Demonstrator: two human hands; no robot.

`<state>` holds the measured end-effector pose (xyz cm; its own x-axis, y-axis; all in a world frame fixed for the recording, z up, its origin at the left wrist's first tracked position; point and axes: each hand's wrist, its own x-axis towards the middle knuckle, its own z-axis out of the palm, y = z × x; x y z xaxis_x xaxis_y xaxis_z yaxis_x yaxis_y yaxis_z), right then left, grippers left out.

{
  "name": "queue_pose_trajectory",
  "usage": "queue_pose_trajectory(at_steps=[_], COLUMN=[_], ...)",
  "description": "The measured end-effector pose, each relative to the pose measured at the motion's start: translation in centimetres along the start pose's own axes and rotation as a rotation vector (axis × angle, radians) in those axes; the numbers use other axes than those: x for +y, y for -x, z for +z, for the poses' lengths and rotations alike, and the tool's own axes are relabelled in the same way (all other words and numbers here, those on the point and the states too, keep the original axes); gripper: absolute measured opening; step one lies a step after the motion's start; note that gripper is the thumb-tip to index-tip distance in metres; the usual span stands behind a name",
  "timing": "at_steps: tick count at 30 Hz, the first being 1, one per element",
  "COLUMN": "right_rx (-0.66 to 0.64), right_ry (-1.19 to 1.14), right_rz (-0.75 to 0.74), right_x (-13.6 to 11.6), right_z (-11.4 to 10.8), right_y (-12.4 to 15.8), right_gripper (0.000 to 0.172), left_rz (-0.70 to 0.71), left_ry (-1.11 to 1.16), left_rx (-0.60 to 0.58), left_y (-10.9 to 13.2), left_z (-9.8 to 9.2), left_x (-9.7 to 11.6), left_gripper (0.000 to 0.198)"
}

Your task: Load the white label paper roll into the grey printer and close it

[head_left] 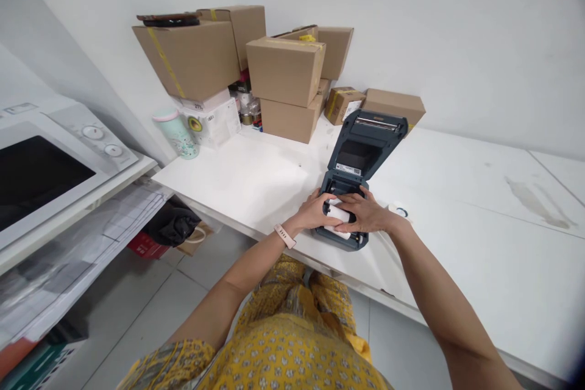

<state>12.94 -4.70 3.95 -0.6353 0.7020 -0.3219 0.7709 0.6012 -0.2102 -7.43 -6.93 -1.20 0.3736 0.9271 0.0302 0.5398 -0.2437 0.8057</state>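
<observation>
The white roll point(339, 214) lies in the open base of the printer point(342, 243), just right of and below the frame's centre. Your left hand point(313, 212) and right hand point(365, 213) flank it, fingers partly curled against it; how firmly either grips, I cannot tell. Hold the roll level, press evenly from both sides, and mind the raised lid point(369, 145). Toward the upper centre, cardboard boxes point(284, 73) stand on the surface point(457, 195).
</observation>
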Motion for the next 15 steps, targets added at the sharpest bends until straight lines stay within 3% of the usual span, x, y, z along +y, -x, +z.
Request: queue_pose_trajectory(at_steps=[9,15], right_rx=[0.149,0.233], right_ry=[-0.013,-0.058], right_rz=[0.024,0.013], right_x=[-0.7,-0.3], right_z=[1.4,2.4], right_y=[1.8,1.8], right_gripper=[0.082,0.078], left_rz=[-0.074,-0.042], left_ry=[-0.054,-0.095], left_rx=[-0.039,-0.036], left_y=[0.2,0.3], left_z=[-0.2,-0.3], left_x=[0.9,1.2], left_gripper=[0.08,0.078])
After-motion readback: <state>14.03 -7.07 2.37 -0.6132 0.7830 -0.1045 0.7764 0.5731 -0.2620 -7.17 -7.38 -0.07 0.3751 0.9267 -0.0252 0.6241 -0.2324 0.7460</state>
